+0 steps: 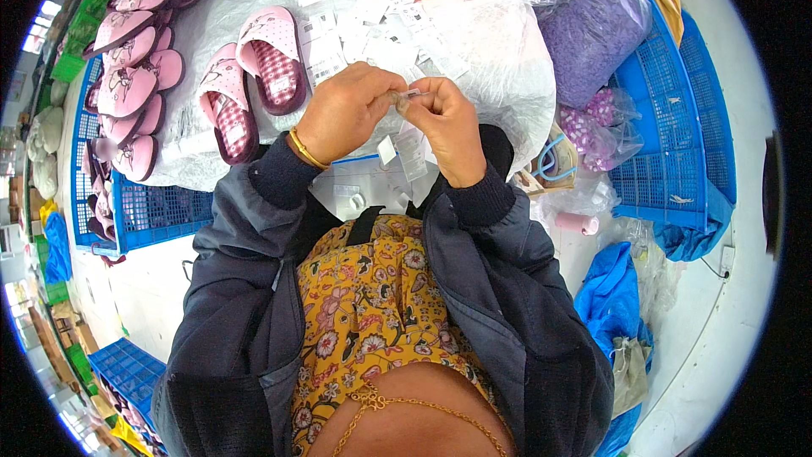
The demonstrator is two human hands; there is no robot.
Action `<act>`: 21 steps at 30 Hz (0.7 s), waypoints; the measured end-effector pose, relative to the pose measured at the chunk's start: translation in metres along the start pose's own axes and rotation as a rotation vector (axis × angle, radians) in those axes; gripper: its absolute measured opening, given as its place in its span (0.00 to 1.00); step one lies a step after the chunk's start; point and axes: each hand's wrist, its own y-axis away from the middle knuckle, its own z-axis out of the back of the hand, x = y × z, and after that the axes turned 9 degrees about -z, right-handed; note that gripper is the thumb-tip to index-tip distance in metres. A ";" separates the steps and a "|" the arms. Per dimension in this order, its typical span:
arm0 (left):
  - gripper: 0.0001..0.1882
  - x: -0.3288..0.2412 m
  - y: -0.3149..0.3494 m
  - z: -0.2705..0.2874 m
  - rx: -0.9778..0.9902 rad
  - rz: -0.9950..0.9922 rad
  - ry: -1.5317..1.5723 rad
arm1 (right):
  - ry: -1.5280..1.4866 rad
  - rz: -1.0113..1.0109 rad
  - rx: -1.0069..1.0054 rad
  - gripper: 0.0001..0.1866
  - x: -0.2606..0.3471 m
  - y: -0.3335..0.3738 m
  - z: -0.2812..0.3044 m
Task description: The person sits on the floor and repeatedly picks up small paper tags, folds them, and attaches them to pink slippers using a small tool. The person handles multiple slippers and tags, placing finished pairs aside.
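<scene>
Left hand (348,110) and right hand (448,123) pinching one small clear tag fastener (408,96), near pink slippers (272,59) on worktop (499,42).

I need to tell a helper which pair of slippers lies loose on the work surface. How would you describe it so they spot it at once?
Start at the white plastic-covered work surface ahead of the hands. On its left part lies a pair of pink slippers side by side, soles down, showing checked insoles. Unlike the pink slippers stacked in the blue crate further left, this pair lies apart and unstacked.
</scene>
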 end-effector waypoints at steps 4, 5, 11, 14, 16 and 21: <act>0.08 0.009 0.003 0.003 0.135 0.338 0.512 | -0.008 -0.058 0.033 0.12 0.005 0.008 0.000; 0.08 0.012 0.004 0.004 0.171 0.337 0.532 | 0.000 -0.068 0.051 0.12 0.006 0.010 0.001; 0.05 0.010 0.011 0.007 0.235 0.265 0.314 | 0.181 -0.034 0.160 0.14 -0.001 0.016 0.007; 0.04 0.010 0.020 0.015 0.099 0.192 0.195 | 0.608 0.203 0.047 0.16 0.004 0.026 0.006; 0.04 0.003 0.025 0.020 0.073 0.216 0.174 | 0.498 0.060 0.051 0.16 0.015 0.031 -0.001; 0.04 -0.003 0.040 0.024 -0.021 0.166 0.185 | 0.181 -0.081 0.225 0.09 0.008 0.021 -0.026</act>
